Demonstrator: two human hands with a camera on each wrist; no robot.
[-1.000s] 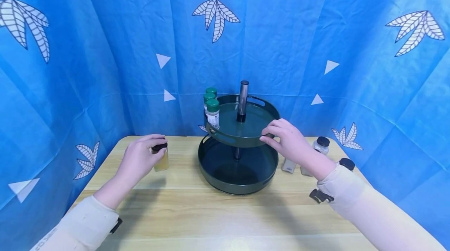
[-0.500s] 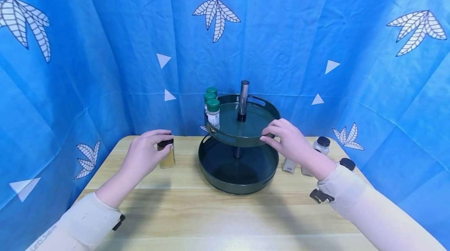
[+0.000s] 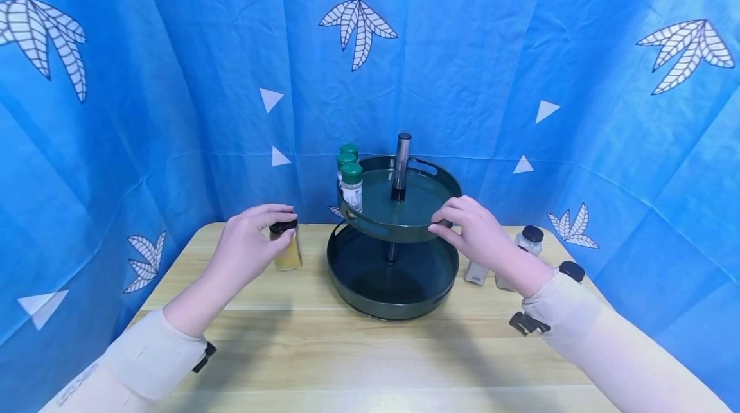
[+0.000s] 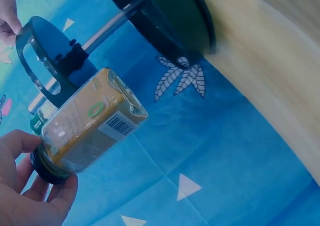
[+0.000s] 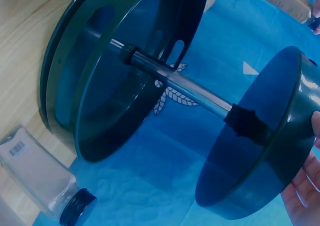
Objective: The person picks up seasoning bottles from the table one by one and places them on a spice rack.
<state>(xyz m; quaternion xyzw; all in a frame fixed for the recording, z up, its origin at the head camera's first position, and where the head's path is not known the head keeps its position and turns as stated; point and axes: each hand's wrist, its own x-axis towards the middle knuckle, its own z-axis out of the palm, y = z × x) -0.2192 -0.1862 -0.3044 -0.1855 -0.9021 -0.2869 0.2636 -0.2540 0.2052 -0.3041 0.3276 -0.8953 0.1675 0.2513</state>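
Observation:
My left hand (image 3: 248,243) pinches the black lid of a square spice jar (image 3: 287,257) from above. Yellowish powder fills this jar, and a barcode label (image 4: 118,125) shows on its side in the left wrist view. It hangs lid-up to the left of a dark green two-tier round rack (image 3: 399,233). The fingertips and thumb of my right hand (image 3: 471,230) hold the rim of the upper tier at its right front. Several green-capped jars (image 3: 351,196) stand at that tier's left edge. The lower tier (image 3: 393,307) holds nothing visible.
Black-lidded jars (image 3: 530,241) stand on the table right of the rack, partly behind my right arm; one pale-filled jar (image 5: 42,173) shows closely in the right wrist view. The rack's metal post (image 3: 401,166) rises above the upper tier. A blue curtain (image 3: 462,79) surrounds the wooden table (image 3: 370,361).
My left hand has carried the yellow spice jar to the right and slightly farther back, nearer the rack. The right hand keeps its hold on the rim, and the rack looks unmoved.

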